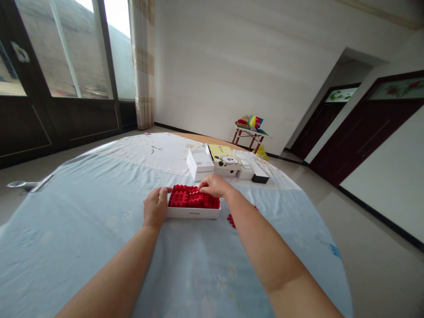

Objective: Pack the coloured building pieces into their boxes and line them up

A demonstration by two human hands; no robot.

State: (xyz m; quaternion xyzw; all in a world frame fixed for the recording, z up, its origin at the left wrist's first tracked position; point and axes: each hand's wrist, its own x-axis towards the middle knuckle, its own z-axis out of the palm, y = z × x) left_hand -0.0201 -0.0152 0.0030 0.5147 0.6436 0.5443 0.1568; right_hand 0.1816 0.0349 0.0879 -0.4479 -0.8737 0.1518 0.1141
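Note:
A white iPhone box lies on the cloth in front of me, filled with red notched building blocks set side by side. My left hand holds the box by its left end, with fingertips over the far left corner. Over the box's far right part, my right hand has its fingers pinched together on a red block among the others. More red blocks lie on the cloth to the right, partly hidden behind my right forearm.
Behind the iPhone box stand a white box, a yellow cartoon box, a small white box and a black-and-white box. A patterned cloth covers the round table. A small side table with colourful items stands by the wall.

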